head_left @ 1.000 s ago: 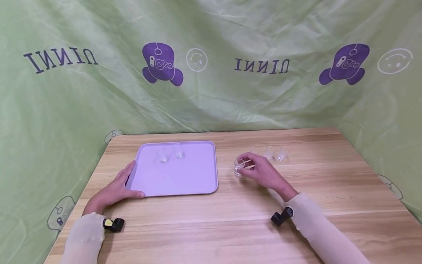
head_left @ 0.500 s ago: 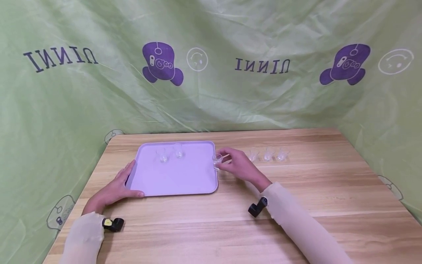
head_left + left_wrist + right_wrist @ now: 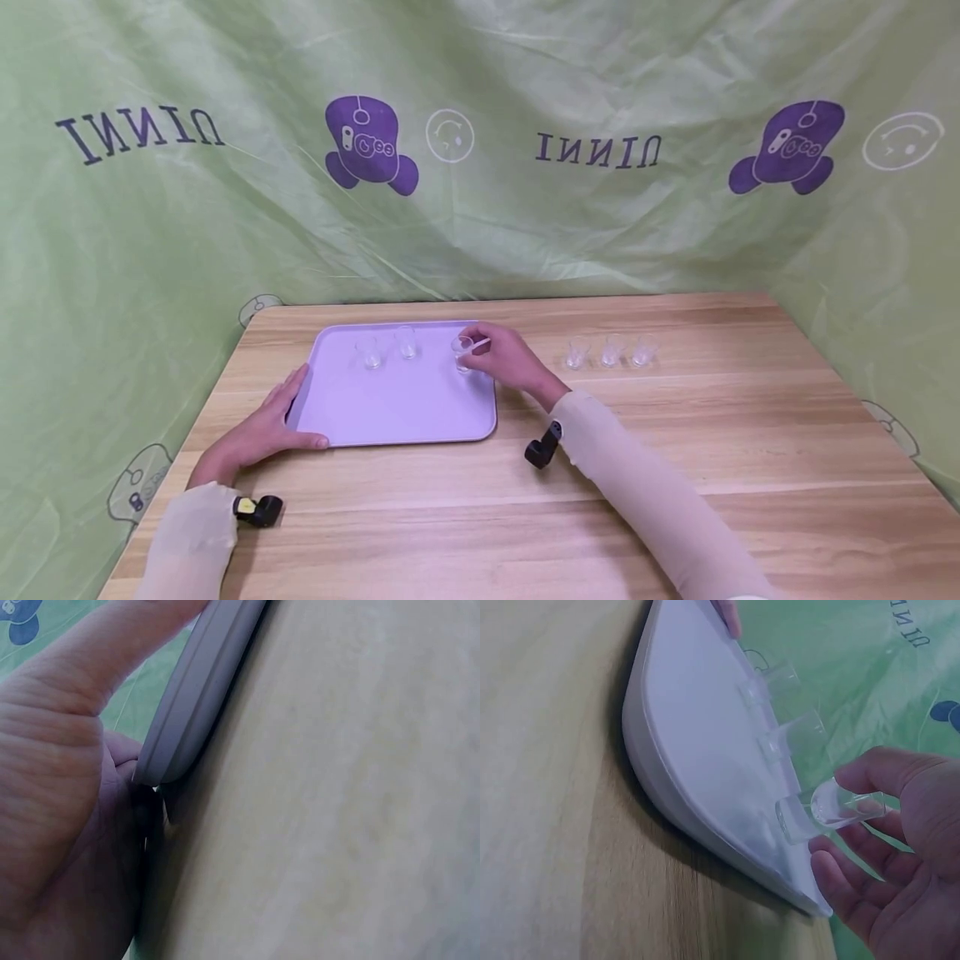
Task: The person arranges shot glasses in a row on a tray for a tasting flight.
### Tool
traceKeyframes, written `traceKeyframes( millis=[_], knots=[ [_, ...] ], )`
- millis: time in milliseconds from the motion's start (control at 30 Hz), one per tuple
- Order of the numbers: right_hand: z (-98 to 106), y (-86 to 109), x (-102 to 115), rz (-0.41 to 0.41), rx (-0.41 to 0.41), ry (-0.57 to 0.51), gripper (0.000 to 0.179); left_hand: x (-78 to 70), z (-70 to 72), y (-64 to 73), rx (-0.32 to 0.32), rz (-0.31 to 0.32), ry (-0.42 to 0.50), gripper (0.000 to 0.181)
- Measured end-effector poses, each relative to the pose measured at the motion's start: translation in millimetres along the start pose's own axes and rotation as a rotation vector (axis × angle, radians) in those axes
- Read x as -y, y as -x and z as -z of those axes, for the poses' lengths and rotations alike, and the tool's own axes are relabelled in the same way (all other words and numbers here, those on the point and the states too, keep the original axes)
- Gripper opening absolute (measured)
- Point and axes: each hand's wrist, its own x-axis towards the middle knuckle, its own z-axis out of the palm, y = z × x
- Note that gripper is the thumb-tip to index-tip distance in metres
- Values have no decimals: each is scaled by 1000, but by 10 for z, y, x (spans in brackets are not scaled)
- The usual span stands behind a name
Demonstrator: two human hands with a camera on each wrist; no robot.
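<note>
pinching a glass (image 3: 826, 808) over the tray (image 3: 390, 404) with your right hand (image 3: 506, 358), you spread your left hand (image 3: 258, 432) along its edge.

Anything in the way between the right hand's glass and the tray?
Nothing visible: the right hand holds the glass at the right part of the tray, and the two standing glasses are farther left.

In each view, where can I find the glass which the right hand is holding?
Head: the glass is near the picture's centre, against the right part of the tray.
Left wrist: not in this picture.
Right wrist: the glass is right of centre.
Shared landmark: the tray, which shows in all three.
</note>
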Motion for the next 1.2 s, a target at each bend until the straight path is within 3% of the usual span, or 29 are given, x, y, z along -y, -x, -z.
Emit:
traceKeyframes(
  millis=[500,1200],
  knots=[
    [-206,-246,52,-56,0,-39,39,7,21,10,2,9,-4,130],
    [-258,-406,-27,-115,-21,17,34,25,2,-20,5,8,14,131]
  ],
)
